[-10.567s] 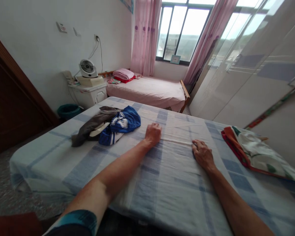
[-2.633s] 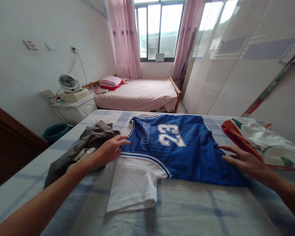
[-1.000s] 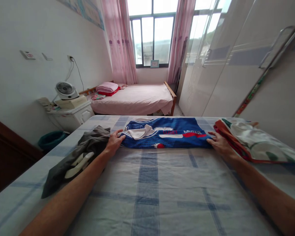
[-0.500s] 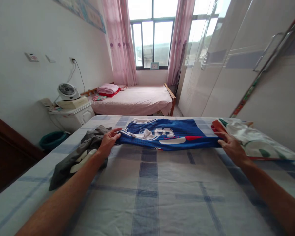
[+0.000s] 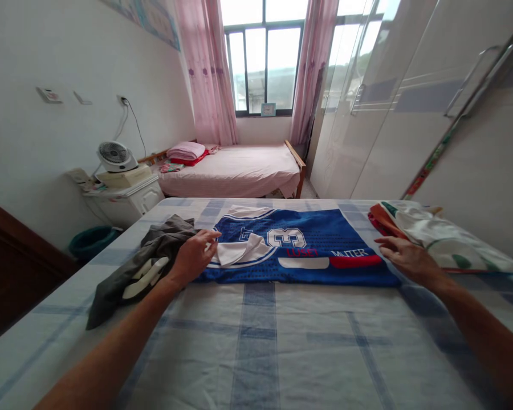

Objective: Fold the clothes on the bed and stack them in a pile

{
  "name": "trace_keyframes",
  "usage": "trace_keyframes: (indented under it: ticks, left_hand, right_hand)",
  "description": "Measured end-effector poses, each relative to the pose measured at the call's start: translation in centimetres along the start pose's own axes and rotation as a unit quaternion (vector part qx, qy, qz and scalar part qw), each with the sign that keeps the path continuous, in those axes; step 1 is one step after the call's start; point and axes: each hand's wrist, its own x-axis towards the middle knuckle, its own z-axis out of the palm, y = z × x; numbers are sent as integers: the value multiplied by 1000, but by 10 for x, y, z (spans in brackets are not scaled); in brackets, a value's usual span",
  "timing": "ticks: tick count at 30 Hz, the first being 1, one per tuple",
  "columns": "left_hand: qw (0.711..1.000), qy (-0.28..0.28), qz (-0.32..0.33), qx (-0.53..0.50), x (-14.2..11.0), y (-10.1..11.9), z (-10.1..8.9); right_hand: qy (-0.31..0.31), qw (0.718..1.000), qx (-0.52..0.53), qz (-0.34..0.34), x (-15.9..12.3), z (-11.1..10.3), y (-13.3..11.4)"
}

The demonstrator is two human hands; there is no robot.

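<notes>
A blue basketball jersey [image 5: 308,250] with white trim and a white number lies folded in a strip across the blue-checked bed sheet [image 5: 256,341]. My left hand [image 5: 193,255] rests at the jersey's left end, fingers loosely spread and touching the white sleeve edge. Over at the right end, my right hand [image 5: 406,257] lies flat with its fingers stretched toward the cloth. Neither hand grips the jersey.
A dark grey garment [image 5: 145,265] lies heaped left of the jersey. A floral cloth with a red edge [image 5: 436,242] lies at the right. Beyond are a pink bed [image 5: 239,168], a white cabinet with a fan [image 5: 115,159], a green bin [image 5: 89,239] and wardrobe doors [image 5: 410,114].
Half a second ago both hands held the jersey's ends, lifted off the sheet. Now the folded jersey lies flat, nearer to me, and both hands have let go and opened.
</notes>
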Motion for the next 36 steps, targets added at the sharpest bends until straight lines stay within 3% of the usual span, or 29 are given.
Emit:
trace_keyframes:
  ticks: [4, 9, 14, 17, 22, 25, 29, 33, 36]
  left_hand:
    - [997, -35, 50, 36, 7, 11, 29]
    - [997, 4, 13, 81, 4, -5, 57]
    - [996, 22, 0, 83, 4, -11, 59]
    - [997, 25, -12, 77, 5, -10, 58]
    - [996, 75, -10, 48, 3, -7, 55]
    - [993, 96, 58, 44, -2, 0, 54]
    - [989, 14, 138, 41, -8, 11, 59]
    - [993, -18, 97, 67, -9, 13, 60]
    - [993, -24, 76, 89, -8, 9, 54]
  right_hand:
    - [-60, 994, 42, -80, 12, 15, -10]
    - [11, 993, 36, -108, 12, 39, -7]
    - [107, 990, 37, -83, 11, 42, -9]
    - [128, 990, -17, -54, 10, 40, -11]
    - [171, 978, -19, -118, 0, 36, -31]
    - [106, 981, 29, -161, -6, 39, -45]
    - [24, 981, 55, -186, -6, 51, -46]
    - [26, 981, 60, -181, -5, 54, -41]
    - [17, 983, 64, -170, -6, 46, -53]
